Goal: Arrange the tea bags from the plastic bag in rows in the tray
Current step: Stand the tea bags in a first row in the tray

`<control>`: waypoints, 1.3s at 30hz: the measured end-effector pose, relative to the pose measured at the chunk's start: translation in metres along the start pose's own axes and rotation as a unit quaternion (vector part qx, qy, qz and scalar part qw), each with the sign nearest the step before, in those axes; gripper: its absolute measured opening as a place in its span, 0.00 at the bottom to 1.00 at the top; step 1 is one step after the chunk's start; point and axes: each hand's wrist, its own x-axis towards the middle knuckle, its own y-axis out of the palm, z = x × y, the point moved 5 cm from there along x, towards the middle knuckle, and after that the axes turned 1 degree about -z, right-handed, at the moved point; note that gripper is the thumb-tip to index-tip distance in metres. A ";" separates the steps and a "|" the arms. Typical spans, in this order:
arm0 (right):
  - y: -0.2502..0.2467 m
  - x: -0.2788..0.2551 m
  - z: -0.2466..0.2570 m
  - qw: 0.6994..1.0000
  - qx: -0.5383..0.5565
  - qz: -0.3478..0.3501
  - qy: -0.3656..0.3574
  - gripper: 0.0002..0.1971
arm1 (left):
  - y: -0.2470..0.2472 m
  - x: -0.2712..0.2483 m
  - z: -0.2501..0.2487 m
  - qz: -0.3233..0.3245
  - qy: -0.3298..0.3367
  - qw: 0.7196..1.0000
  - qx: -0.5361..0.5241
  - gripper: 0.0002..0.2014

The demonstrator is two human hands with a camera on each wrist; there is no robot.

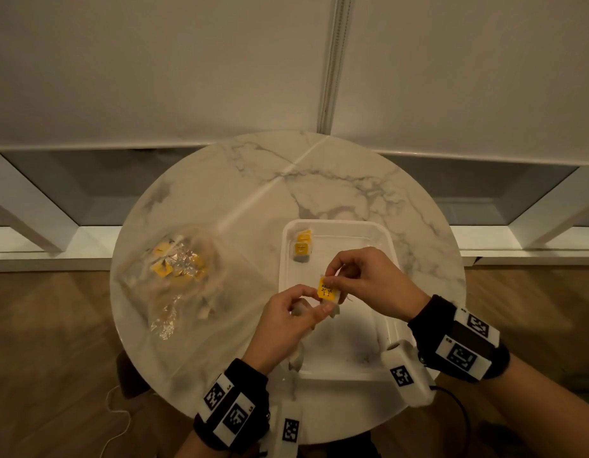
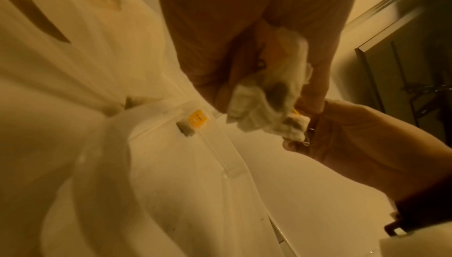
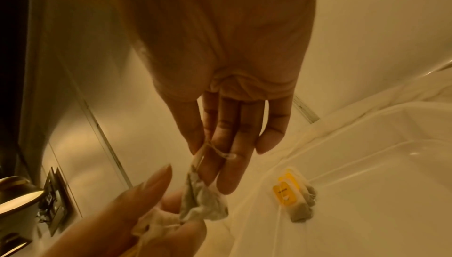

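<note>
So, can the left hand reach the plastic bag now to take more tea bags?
Probably not at once. The left hand is holding tea bags over the tray. The plastic bag lies just to its left, with nothing between.

Home room: round marble table (image 1: 336, 180), wood floor (image 1: 48, 325), roller blinds (image 1: 154, 61).
</note>
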 end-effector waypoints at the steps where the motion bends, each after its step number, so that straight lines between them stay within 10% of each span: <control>1: 0.000 0.000 0.001 1.000 0.003 0.008 -0.002 0.03 | 0.002 0.000 0.001 0.007 -0.003 1.000 -0.003 0.10; 15: 0.003 0.001 -0.003 0.997 0.028 0.060 0.029 0.07 | 0.015 -0.009 0.017 -0.019 -0.035 0.991 -0.131 0.19; 39: 0.001 0.006 -0.004 0.990 0.138 -0.001 -0.029 0.05 | -0.014 0.014 -0.012 0.042 0.018 0.999 -0.009 0.11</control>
